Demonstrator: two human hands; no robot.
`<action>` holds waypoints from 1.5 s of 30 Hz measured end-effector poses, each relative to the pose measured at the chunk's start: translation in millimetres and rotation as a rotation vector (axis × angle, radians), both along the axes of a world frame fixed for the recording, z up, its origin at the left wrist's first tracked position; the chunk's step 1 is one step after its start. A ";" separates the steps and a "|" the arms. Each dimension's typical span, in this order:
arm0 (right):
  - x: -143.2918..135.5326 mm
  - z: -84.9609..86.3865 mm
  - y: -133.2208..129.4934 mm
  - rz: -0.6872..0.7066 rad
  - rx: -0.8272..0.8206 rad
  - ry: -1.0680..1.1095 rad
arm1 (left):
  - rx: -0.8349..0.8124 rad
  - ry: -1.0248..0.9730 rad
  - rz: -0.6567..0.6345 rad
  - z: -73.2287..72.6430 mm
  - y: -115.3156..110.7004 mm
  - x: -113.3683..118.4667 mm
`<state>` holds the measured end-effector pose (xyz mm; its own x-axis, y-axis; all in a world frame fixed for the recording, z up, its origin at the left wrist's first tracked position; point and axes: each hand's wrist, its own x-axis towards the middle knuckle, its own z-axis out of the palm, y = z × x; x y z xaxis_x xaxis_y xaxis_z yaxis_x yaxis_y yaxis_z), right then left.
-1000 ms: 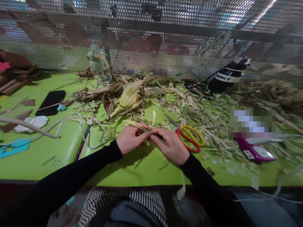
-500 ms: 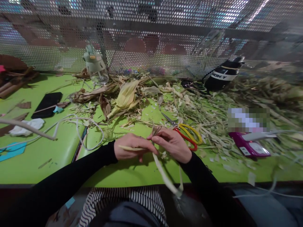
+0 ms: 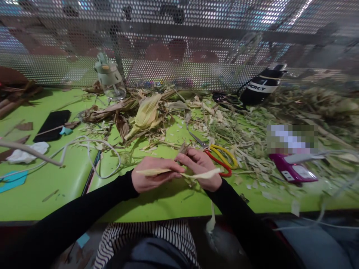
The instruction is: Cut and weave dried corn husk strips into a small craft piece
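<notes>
Over the front of the green table my left hand (image 3: pixel 157 173) and my right hand (image 3: pixel 200 168) meet with fingertips almost touching. A pale corn husk strip (image 3: pixel 204 174) runs between them, one part lying across the left hand and the other across the right wrist. My left fingers pinch it. Between the right thumb and fingers is a brownish dry husk piece (image 3: pixel 183 148). Another pale strip (image 3: pixel 211 222) hangs below the right wrist past the table edge. Scissors (image 3: pixel 221 157) with red and yellow handles lie just behind my right hand.
A yellowish husk bundle (image 3: pixel 146 114) and husk scraps (image 3: pixel 224 127) cover the table's far part. A clear bottle (image 3: pixel 112 80), a black bottle (image 3: pixel 260 89) and a perforated metal screen (image 3: pixel 179 48) stand behind. A phone (image 3: pixel 53 125), a white cable (image 3: pixel 89 140) and a purple device (image 3: pixel 294 170) lie sideways.
The husk strip that hung down between my hands has swung up to the right and now lies across the right wrist. Both hands stay close together.
</notes>
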<state>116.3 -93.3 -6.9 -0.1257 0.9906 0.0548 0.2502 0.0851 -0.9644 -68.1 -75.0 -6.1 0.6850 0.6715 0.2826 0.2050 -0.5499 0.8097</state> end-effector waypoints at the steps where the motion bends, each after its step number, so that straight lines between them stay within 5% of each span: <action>1: -0.7 -0.7 0.7 0.023 -0.005 0.001 | 0.002 0.015 -0.001 -0.7 -1.1 0.8; 4: -2.2 -1.6 4.1 0.075 -0.041 0.006 | -0.104 0.007 -0.009 -2.3 -3.4 5.9; 11: 0.7 6.8 5.1 0.007 -0.017 -0.097 | -0.936 -0.464 0.191 3.5 3.8 13.2; 17: 3.7 6.4 4.6 -0.263 0.616 -0.455 | -1.037 -0.466 0.246 9.7 12.7 4.7; 20: 1.6 1.5 6.4 -0.253 0.808 -0.675 | -1.018 -0.450 0.254 10.3 13.0 4.1; 26: -3.7 -1.1 -1.8 -0.081 0.938 -0.937 | -1.118 -0.404 0.288 7.1 11.1 6.2; 33: -2.7 -1.9 -2.5 -0.013 0.848 -0.632 | -0.970 -0.391 0.268 1.3 8.6 12.4; 41: -7.9 -1.8 1.1 -0.044 0.203 -0.205 | -0.829 -0.214 0.231 6.8 8.7 12.9; 45: -9.0 -3.8 2.0 -0.063 0.117 -0.145 | -0.722 -0.180 0.233 3.4 7.8 12.0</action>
<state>107.3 -91.3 -10.7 -0.0781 0.9846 0.1563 0.3943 0.1746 -0.9023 -56.2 -67.2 -2.7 0.4888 0.8524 -0.1856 0.0817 0.1671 0.9825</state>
